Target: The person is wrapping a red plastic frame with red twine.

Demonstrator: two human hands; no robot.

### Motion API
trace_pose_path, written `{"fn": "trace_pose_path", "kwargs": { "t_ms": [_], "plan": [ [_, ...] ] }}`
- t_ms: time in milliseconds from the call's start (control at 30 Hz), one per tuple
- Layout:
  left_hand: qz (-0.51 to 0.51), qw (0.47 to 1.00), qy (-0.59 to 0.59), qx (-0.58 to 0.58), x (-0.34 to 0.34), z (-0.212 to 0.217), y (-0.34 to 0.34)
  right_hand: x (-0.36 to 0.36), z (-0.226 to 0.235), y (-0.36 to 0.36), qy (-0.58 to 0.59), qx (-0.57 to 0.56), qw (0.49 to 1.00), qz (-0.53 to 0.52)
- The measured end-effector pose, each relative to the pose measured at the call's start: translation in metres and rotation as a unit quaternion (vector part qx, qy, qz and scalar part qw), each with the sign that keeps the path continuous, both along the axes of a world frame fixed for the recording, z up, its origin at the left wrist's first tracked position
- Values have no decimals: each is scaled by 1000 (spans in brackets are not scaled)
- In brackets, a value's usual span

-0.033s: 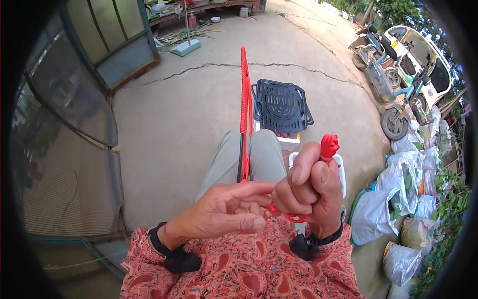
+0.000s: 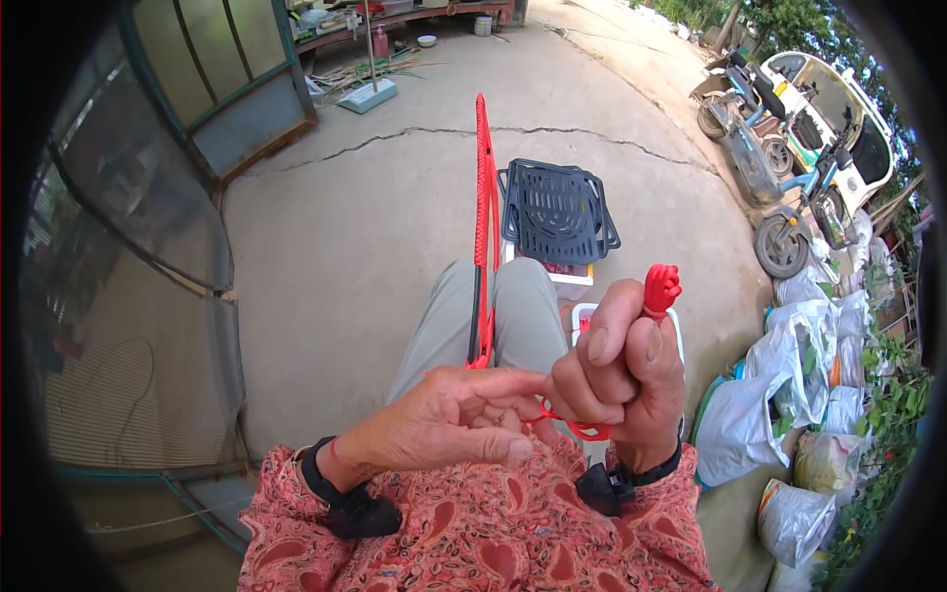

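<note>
My right hand (image 2: 621,365) is closed in a fist around a red cord bundle (image 2: 662,288). The bundle's knotted, looped top stands up above the thumb and forefinger. Below the fist hangs a thin red cord loop (image 2: 590,431), which runs across toward my left hand (image 2: 459,414). The left fingers are curled, with the forefinger stretched against the right fist; the cord passes at their tips, partly hidden. Between my knees a tall, narrow frame wrapped in red braided cord (image 2: 481,207) stands upright, its lower part showing black. Neither hand touches its visible part.
Dark slotted plastic stool tops or racks (image 2: 560,209) lie on a white box beyond my knees. A white container (image 2: 582,314) sits behind my right hand. White sacks (image 2: 745,419) and parked electric bikes (image 2: 784,237) line the right. At the left is a framed door (image 2: 247,118).
My right hand has shifted slightly right with the cord bundle. A little more of the red cord shows between the hands. The left hand has dropped slightly.
</note>
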State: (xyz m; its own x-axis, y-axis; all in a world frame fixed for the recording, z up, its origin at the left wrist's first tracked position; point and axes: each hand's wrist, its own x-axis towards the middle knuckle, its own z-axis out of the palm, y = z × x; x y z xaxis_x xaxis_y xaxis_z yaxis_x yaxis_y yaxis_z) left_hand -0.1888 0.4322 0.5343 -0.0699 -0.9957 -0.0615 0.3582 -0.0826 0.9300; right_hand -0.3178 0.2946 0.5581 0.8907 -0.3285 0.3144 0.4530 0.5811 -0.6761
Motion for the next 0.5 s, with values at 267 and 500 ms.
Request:
{"fn": "trace_pose_path", "kwargs": {
  "t_ms": [267, 500],
  "plan": [
    [-41, 998, -43, 15, 4, -10, 3, -50, -8, -57, -84, 40, 991, -99],
    [51, 995, -47, 69, 23, 5, 16, -57, -46, -62, -18, 139, 978, -157]
  ]
}}
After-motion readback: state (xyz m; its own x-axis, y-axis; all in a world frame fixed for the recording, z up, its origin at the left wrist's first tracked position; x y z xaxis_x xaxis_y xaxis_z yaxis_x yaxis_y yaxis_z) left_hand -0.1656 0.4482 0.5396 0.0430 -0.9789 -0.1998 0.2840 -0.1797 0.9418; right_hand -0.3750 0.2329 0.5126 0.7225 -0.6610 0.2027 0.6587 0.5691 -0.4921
